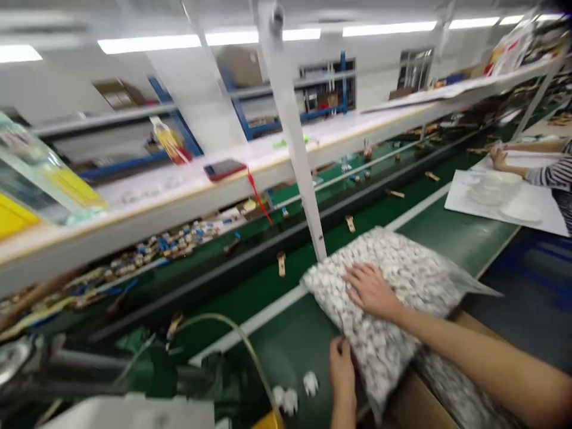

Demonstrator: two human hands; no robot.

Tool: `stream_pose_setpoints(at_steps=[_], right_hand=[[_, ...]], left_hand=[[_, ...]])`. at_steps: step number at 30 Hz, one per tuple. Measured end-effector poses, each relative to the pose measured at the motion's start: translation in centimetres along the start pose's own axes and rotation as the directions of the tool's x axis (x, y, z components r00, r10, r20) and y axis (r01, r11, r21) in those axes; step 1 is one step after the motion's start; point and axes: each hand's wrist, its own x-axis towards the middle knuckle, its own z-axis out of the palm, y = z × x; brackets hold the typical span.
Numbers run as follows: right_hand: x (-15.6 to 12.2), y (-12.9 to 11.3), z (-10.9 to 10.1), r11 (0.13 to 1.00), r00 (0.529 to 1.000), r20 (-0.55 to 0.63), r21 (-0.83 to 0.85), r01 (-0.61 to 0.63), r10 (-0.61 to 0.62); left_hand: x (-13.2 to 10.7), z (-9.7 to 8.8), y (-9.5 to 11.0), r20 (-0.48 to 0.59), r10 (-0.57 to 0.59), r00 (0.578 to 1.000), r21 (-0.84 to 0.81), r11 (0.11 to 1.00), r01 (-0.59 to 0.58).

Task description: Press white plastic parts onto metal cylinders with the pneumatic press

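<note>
A clear plastic bag point(415, 268) full of small white parts lies tilted over the bench edge and the top of a cardboard box. My right hand point(370, 292) rests flat on the bag's upper side, fingers stretched out. At the bag's left edge, my left hand point(342, 363) is curled closed against the plastic; its fingertips are partly hidden. A few loose white parts point(310, 383) sit on the green bench top point(295, 345) left of that hand.
Under the bag is a cardboard box point(420, 399) containing another filled bag. Behind the bench runs a green conveyor point(313, 247) carrying small pieces. A white post point(295, 131) rises near the bag. A phone point(224, 169) lies on the shelf. Another person's hand point(498, 157) is at far right.
</note>
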Motion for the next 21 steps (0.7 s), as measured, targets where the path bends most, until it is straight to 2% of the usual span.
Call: stream_pose_setpoints(at_steps=[3, 6, 11, 16, 21], right_hand=[[-0.3, 0.3, 0.5, 0.999, 0.996, 0.085, 0.034, -0.022, 0.019], [-0.3, 0.6, 0.5, 0.999, 0.994, 0.11, 0.052, -0.016, 0.01], [-0.1, 0.7, 0.3, 0.999, 0.995, 0.095, 0.04, -0.004, 0.0], [0.4, 1.0, 0.7, 1.0, 0.995, 0.1, 0.015, 0.007, -0.008], [0.8, 1.3, 0.6, 1.0, 0.993, 0.116, 0.002, 0.02, -0.02]], left_hand=[[0.0, 0.8, -3.4, 0.041, -0.088, 0.995, -0.001, 0.996, 0.088], [0.8, 1.1, -4.9, 0.007, -0.123, 0.992, 0.002, 0.992, 0.123], [1.9, 0.9, -5.0, -0.055, -0.092, 0.994, 0.004, 0.996, 0.092], [2.9, 0.7, -5.0, -0.064, -0.051, 0.997, 0.0, 0.999, 0.052], [2.4, 0.9, -5.4, -0.068, -0.034, 0.997, -0.03, 0.999, 0.032]])
